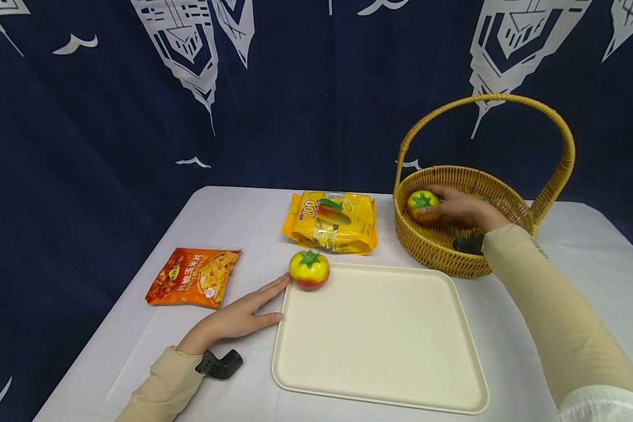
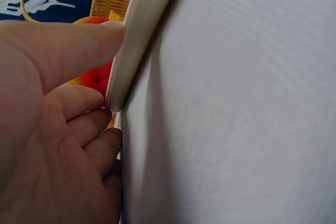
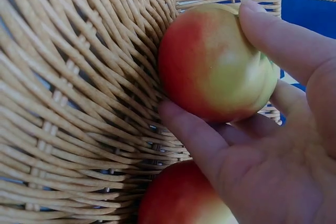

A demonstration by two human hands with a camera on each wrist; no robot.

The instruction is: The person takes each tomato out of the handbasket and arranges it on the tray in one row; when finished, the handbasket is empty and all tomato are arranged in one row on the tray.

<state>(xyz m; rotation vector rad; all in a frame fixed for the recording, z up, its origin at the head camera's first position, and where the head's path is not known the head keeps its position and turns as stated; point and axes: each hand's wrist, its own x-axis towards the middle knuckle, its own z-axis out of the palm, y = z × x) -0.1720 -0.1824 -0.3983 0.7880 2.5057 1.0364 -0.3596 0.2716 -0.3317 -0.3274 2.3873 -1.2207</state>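
In the basket (image 1: 443, 258) at the right back, my right hand (image 1: 463, 208) grips a yellow-and-red tomato (image 3: 210, 66) with a green leafy top, thumb on one side and fingers on the other. Below it in the right wrist view lies a second tomato (image 3: 181, 198), partly cut off by the frame. My left hand (image 1: 237, 315) is at the left edge of the cream tray (image 1: 385, 346), fingers stretched out, fingertips and thumb right at the rim. Another tomato (image 1: 309, 274) sits on the tray's far left corner, beside those fingertips.
An orange snack bag (image 1: 194, 276) lies left of the tray, behind my left forearm. Behind the tray stands a yellow mango-print packet (image 1: 333, 223). The basket's tall arched handle (image 1: 490, 98) rises over my right hand. A dark blue patterned cloth (image 1: 306, 105) hangs behind the table.
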